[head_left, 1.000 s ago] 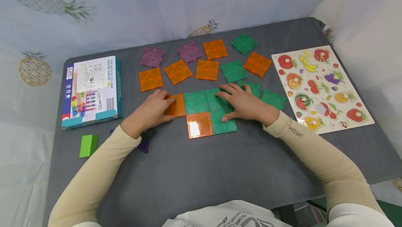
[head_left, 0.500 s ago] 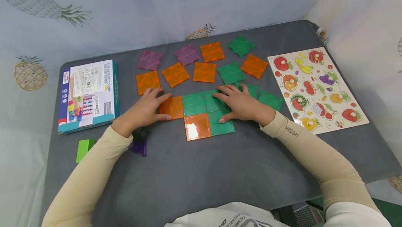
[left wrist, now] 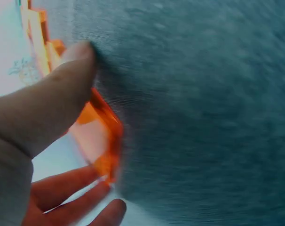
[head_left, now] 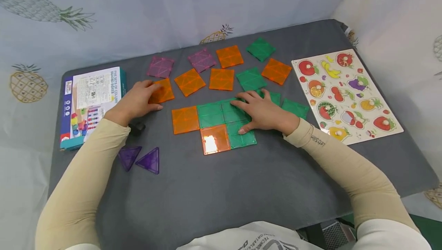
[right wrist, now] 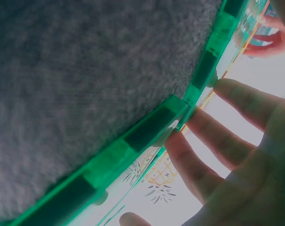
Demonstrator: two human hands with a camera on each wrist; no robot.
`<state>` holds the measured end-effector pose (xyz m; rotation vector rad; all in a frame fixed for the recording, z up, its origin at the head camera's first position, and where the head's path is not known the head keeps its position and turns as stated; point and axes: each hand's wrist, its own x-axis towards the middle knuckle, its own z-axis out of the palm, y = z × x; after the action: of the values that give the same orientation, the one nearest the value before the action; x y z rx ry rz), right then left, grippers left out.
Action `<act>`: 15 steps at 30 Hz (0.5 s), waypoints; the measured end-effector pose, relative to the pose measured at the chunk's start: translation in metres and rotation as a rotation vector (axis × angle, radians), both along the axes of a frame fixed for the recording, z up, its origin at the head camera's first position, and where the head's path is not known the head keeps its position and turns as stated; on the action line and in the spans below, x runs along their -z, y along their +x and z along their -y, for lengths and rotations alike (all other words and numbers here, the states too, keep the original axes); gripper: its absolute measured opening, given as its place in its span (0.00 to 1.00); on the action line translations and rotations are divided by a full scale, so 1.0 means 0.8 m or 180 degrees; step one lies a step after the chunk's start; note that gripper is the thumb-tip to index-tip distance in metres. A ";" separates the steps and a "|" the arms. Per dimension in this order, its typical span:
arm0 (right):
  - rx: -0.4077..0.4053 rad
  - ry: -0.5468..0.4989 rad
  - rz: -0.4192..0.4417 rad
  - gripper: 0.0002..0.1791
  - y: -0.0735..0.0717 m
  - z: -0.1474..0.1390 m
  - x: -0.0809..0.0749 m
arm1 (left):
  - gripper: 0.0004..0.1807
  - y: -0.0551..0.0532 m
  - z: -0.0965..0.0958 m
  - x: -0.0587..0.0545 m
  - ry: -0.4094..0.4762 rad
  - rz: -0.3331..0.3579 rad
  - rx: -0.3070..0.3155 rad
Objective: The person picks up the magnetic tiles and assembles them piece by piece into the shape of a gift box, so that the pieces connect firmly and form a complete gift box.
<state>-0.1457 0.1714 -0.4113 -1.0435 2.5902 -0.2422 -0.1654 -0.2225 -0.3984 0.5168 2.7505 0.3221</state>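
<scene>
My left hand point(head_left: 136, 100) is at an orange square magnetic tile point(head_left: 165, 91) on the table, fingers over its left side and thumb by its near edge. In the left wrist view this orange tile point(left wrist: 102, 136) shows between thumb and fingers, blurred. My right hand point(head_left: 262, 112) rests spread on joined green square tiles point(head_left: 211, 115), and its fingertips point(right wrist: 222, 87) touch them in the right wrist view. An orange tile point(head_left: 215, 139) with a bright reflection fills the lower left of this group, and another orange tile point(head_left: 185, 120) adjoins it at the left end.
Loose purple point(head_left: 160, 67), orange point(head_left: 229, 56) and green tiles point(head_left: 260, 49) lie across the back. Two purple triangles point(head_left: 149, 161) lie near my left forearm. A boxed toy point(head_left: 93, 96) stands left; a fruit puzzle board point(head_left: 345, 96) lies right.
My left hand has let go of the orange tile at the group's left end and moved up and left to another orange tile. The right hand stays on the green tiles.
</scene>
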 end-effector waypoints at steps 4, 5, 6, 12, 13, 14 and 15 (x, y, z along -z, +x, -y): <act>-0.0007 0.0020 0.0004 0.53 0.000 -0.001 0.004 | 0.35 0.005 0.006 0.006 0.0032 -0.0099 0.0013; -0.0018 0.0013 0.0001 0.53 0.000 -0.001 0.004 | 0.35 0.006 0.007 0.005 0.0023 -0.0102 0.0008; -0.0021 -0.0004 -0.0001 0.53 0.000 -0.001 0.005 | 0.35 0.009 0.008 0.004 0.0017 -0.0104 -0.0005; -0.0019 -0.0077 0.0024 0.54 -0.001 -0.001 0.005 | 0.31 0.033 0.004 -0.015 0.0087 -0.0241 0.0080; -0.0020 -0.0078 0.0036 0.54 -0.001 -0.001 0.004 | 0.31 0.040 0.001 -0.019 0.0128 -0.0295 0.0124; -0.0016 -0.0077 0.0046 0.54 -0.003 0.000 0.004 | 0.30 0.048 -0.003 -0.022 0.0173 -0.0354 0.0181; -0.0015 -0.0078 0.0056 0.54 -0.004 0.001 0.003 | 0.30 0.055 -0.007 -0.026 0.0220 -0.0406 0.0232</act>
<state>-0.1488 0.1708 -0.4141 -1.0509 2.5752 -0.2814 -0.1214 -0.2171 -0.3779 0.6757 2.8424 0.3800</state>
